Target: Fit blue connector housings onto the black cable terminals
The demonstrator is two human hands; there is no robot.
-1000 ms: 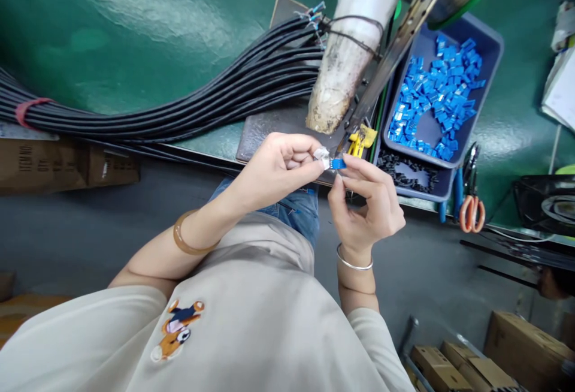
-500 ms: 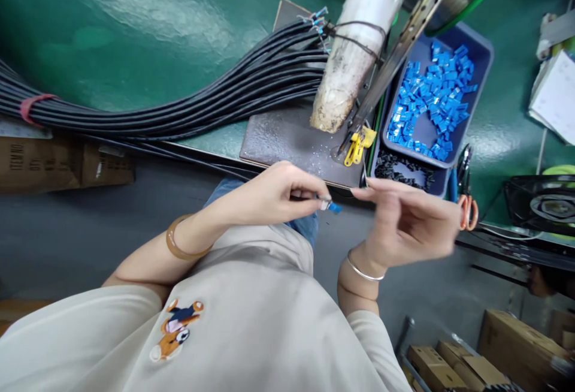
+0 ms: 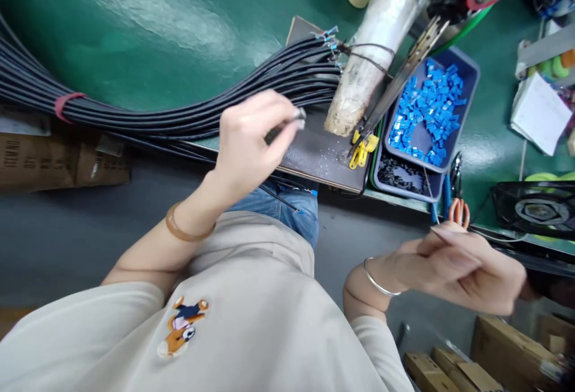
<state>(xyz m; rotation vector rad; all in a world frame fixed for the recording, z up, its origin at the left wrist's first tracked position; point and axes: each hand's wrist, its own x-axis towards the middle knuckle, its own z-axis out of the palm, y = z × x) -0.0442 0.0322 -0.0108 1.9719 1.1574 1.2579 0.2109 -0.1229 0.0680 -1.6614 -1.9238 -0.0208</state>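
Note:
My left hand is closed in a pinch in front of the black cable bundle. A small dark and pale bit shows at its fingertips, too blurred to name. On the lap lie black cable ends with blue connectors. To the right, my right hand is off the bench edge, blurred, thumb and forefinger together. A thin pale rod rises from its fingertips toward the trays; its kind is unclear.
A tray of blue connectors overlaps one with small black parts. Yellow-handled snips lie on the dark board, under a wrapped tube. Orange-handled scissors and a fan are at the right edge.
My left hand has moved up and left, from over the lap to the bundle. The blue connector it held no longer shows in its fingers. My right hand has moved right and down.

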